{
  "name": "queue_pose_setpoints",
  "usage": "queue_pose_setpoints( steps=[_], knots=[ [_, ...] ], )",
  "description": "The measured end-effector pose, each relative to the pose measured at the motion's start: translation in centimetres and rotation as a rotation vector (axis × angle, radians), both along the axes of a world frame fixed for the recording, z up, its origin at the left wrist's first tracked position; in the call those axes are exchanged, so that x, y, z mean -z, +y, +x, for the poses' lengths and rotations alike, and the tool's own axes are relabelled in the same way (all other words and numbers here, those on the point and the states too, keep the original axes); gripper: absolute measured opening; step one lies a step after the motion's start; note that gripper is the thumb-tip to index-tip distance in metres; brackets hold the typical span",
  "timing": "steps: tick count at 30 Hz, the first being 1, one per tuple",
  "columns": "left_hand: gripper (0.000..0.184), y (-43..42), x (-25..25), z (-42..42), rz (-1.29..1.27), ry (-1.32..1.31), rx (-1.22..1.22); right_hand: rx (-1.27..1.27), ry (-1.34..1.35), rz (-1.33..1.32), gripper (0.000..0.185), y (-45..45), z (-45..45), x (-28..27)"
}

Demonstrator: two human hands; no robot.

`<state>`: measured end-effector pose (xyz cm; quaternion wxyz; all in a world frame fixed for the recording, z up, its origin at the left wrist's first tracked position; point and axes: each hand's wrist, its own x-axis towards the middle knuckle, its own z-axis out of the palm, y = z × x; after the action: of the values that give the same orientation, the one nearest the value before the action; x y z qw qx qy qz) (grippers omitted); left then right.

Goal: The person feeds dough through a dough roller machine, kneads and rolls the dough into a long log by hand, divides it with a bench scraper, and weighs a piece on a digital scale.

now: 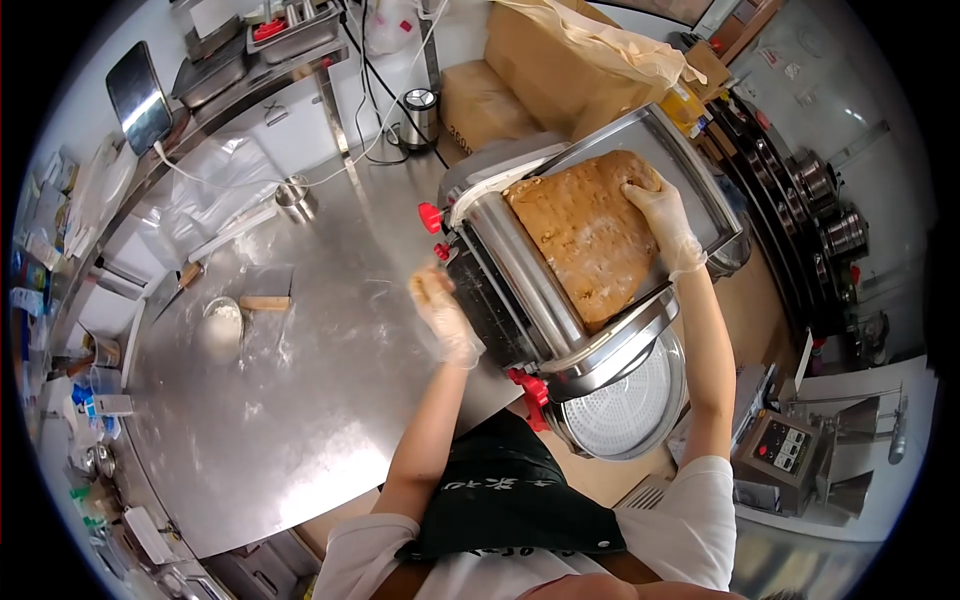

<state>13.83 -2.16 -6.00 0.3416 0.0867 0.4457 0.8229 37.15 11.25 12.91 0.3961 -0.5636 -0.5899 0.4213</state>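
A thick slab of brown dough [590, 240], lightly floured, lies over the feed tray [700, 160] and steel roller [520, 260] of a dough sheeter. My right hand [660, 215], in a clear glove, grips its far right edge, thumb on top. My left hand [445, 315], gloved as well, hovers by the machine's left side, near the dark slotted panel [490, 305]. Its fingers are curled in and slightly blurred, with nothing seen in them. Red knobs [430, 216] stick out at the sheeter's corners.
On the floured steel table [330, 400] are a bowl of flour [223, 325], a scraper [265, 302], a knife [185, 280] and a metal cup [295, 198]. A perforated round tray [625, 410] sits below the sheeter. Cardboard boxes [490, 105] stand behind; a scale-like panel [780, 445] is at right.
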Motion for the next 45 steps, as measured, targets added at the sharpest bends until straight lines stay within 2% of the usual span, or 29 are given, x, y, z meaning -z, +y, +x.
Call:
queue_pose_setpoints(
  steps=[1,3,6,9,12,14,15,17,22,24,27,33,39,45],
  knots=[
    [0.024,-0.1,2.5,0.6,-0.062,-0.03,0.131,0.004,-0.003,-0.002,0.044,-0.1,-0.1,0.1],
    [0.033,0.4,5.2,2.0,-0.178,-0.256,0.381,0.012,-0.008,-0.006,0.044,-0.2,-0.3,0.2],
    [0.049,1.5,7.7,4.3,-0.032,-0.619,0.698,0.032,-0.073,0.071,0.045,0.4,0.2,1.6],
    [0.056,1.8,7.7,5.3,0.046,-0.631,0.798,0.096,-0.285,0.136,0.051,0.3,0.0,2.3],
    [0.059,1.6,5.9,5.3,0.029,-0.654,0.818,0.161,-0.479,0.454,0.056,-0.9,-1.3,2.3],
    [0.063,0.8,3.3,4.9,0.021,-0.59,0.833,0.024,-0.332,0.425,0.057,-1.2,-1.2,2.2],
    [0.068,1.1,4.0,5.0,0.086,-0.649,0.848,-0.046,-0.258,0.41,0.057,-1.4,-1.2,2.1],
    [0.068,1.4,5.6,5.0,0.091,-0.67,0.88,-0.074,-0.277,0.448,0.055,-1.9,-1.5,1.7],
    [0.07,0.7,4.5,4.7,0.047,-0.666,0.854,-0.158,-0.334,0.427,0.05,-1.7,-1.2,2.1],
    [0.062,0.6,4.4,4.6,0.072,-0.701,0.843,-0.178,-0.359,0.418,0.048,-1.8,-1.2,2.2],
    [0.06,0.5,5.3,4.6,0.206,-0.684,0.843,-0.169,-0.505,0.617,0.046,-1.2,-1.0,3.3],
    [0.063,0.7,7.7,4.6,0.311,-0.702,0.844,-0.25,-0.467,0.502,0.047,-1.4,-1.2,3.4],
    [0.053,0.8,9.1,4.4,0.298,-0.731,0.791,-0.283,-0.637,0.443,0.054,-2.4,-1.6,2.3],
    [0.05,0.4,9.8,4.0,0.251,-0.725,0.777,-0.317,-0.619,0.388,0.061,-2.9,-2.2,2.2]
  ],
)
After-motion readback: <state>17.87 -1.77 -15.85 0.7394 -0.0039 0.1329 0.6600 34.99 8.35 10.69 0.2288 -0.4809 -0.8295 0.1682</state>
